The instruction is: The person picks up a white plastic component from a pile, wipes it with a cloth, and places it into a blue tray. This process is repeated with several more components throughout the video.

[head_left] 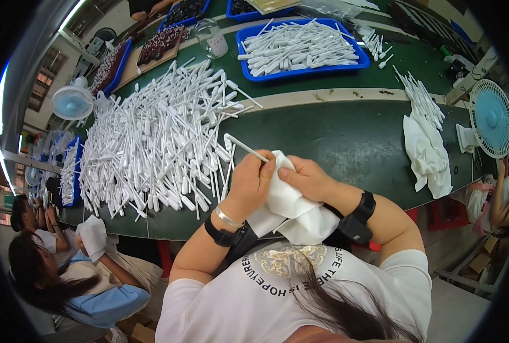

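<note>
Where the two hands meet just above the lap, the left hand is curled closed, pinching a thin white stick whose bent end juts beyond the knuckles, up and to the left. The right hand, just beside it, presses its thumb onto a white cloth bunched between both hands; whether its fingers also grip the stick beneath, I cannot tell. Holding the piece through fabric probably cushions it and gives the fingers purchase, while the close pairing seems to steady it. Left of the grip, a broad heap of white pieces lies within easy reach, presumably for quick picking. Beyond the grip, a blue tray holds more, its raised rim likely containing them. Well to the right, a second white cloth lies against a loose bundle of sticks, apparently grouped apart from the heap.
</note>
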The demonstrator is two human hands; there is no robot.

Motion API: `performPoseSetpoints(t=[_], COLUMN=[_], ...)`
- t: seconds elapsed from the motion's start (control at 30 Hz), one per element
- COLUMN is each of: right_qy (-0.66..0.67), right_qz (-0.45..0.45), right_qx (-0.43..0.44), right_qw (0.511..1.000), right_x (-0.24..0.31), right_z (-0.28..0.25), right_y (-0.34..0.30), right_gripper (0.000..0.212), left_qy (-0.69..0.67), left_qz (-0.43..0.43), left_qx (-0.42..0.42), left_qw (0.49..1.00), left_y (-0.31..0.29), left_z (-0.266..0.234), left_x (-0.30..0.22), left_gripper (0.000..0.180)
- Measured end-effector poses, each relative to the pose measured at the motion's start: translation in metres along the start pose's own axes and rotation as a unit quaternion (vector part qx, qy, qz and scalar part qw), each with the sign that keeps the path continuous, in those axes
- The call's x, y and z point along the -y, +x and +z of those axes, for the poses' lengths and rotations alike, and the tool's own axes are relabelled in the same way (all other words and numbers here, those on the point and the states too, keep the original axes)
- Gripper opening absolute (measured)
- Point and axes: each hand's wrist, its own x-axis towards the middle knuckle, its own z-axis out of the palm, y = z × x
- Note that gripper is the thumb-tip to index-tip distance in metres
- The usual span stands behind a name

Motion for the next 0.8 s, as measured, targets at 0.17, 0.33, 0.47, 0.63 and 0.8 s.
performPoseSetpoints(t=[0.17, 0.33, 0.47, 0.63, 0.8], right_qy=[0.107, 0.344, 0.216, 0.152, 0.154], right_qz=[0.022, 0.063, 0.064, 0.049, 0.062], right_qx=[0.024, 0.021, 0.062, 0.092, 0.099], right_qw=[0.994, 0.937, 0.972, 0.983, 0.981], right_x=[0.003, 0.022, 0.01, 0.004, 0.005], right_z=[0.003, -0.01, -0.015, -0.014, -0.014], right_y=[0.0, 0.002, 0.005, 0.006, 0.007], right_gripper=[0.029, 0.027, 0.023, 0.023, 0.022], left_qy=[0.14, 0.175, 0.283, 0.389, 0.391], left_qz=[0.168, -0.053, 0.074, 0.054, 0.08], left_qx=[0.009, 0.134, 0.15, 0.139, 0.076], left_qw=[0.976, 0.974, 0.944, 0.909, 0.914], left_y=[0.014, 0.088, 0.184, 0.226, 0.219], left_z=[0.0, -0.011, -0.005, 0.025, 0.009], left_x=[-0.018, -0.03, 0.013, 0.06, 0.063], left_gripper=[0.009, 0.017, 0.02, 0.022, 0.023])
